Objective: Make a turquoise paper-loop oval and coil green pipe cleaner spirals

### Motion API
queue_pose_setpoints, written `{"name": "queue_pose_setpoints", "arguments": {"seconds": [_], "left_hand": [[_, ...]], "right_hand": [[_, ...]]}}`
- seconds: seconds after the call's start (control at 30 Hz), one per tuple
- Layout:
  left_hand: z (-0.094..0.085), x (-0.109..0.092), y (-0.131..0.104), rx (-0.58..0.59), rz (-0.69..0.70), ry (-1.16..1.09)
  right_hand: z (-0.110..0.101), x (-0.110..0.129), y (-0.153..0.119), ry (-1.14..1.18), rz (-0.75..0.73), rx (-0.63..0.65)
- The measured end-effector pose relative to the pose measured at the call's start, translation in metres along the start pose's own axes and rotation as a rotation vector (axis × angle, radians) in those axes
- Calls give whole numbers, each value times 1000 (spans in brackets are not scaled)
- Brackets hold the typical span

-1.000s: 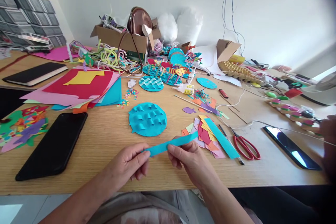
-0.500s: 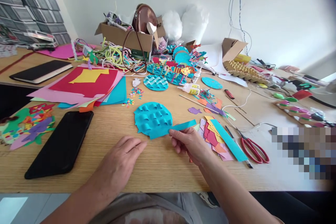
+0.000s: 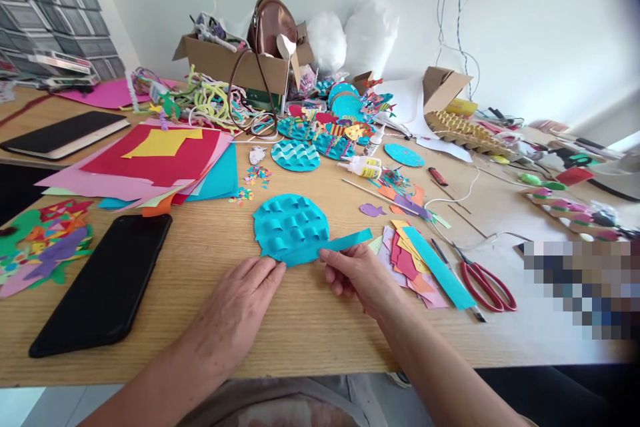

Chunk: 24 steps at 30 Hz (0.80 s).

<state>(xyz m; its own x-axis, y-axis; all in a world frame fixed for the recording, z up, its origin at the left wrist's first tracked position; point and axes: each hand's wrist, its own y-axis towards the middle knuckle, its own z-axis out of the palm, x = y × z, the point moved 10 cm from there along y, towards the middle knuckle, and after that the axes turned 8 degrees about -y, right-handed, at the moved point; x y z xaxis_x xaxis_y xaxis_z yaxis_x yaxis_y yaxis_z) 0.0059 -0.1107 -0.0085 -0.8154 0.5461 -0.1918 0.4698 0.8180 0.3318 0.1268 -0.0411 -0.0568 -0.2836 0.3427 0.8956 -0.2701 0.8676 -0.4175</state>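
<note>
A round blue paper disc [image 3: 287,223] with rows of raised paper loops lies on the table in front of me. My right hand [image 3: 350,270] pinches a blue paper strip [image 3: 353,239] between thumb and fingers. The strip's left part lies across the lower edge of the disc, while its right end sticks out past my fingers. My left hand [image 3: 245,300] rests at the disc's lower left edge, fingers stretched out and fingertips touching the paper there. Another blue strip [image 3: 440,267] lies to the right over coloured paper scraps [image 3: 403,257].
Red-handled scissors [image 3: 487,285] and a brush [image 3: 479,313] lie at the right. Left are a black phone [image 3: 105,280], stacked coloured paper [image 3: 125,163] and paper cut-outs [image 3: 60,247]. Glue bottles [image 3: 366,167], a wavy-patterned disc [image 3: 295,156] and a cardboard box [image 3: 210,60] stand farther back.
My left hand has moved up and right to touch the disc's lower edge. The strip's left part has come down against the disc. The view has shifted slightly.
</note>
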Motion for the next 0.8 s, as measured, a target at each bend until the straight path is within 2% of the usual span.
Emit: {"name": "queue_pose_setpoints", "arguments": {"seconds": [0.2,0.5,0.8], "left_hand": [[1,-1,-2,-15,11,2],[3,-6,0,27,42,-6],[0,-5,2,-15,22,5]], "right_hand": [[0,-1,2,-55,-19,-6],[1,1,2,-70,-20,-6],[3,-4,4,-56,-3,7]]}}
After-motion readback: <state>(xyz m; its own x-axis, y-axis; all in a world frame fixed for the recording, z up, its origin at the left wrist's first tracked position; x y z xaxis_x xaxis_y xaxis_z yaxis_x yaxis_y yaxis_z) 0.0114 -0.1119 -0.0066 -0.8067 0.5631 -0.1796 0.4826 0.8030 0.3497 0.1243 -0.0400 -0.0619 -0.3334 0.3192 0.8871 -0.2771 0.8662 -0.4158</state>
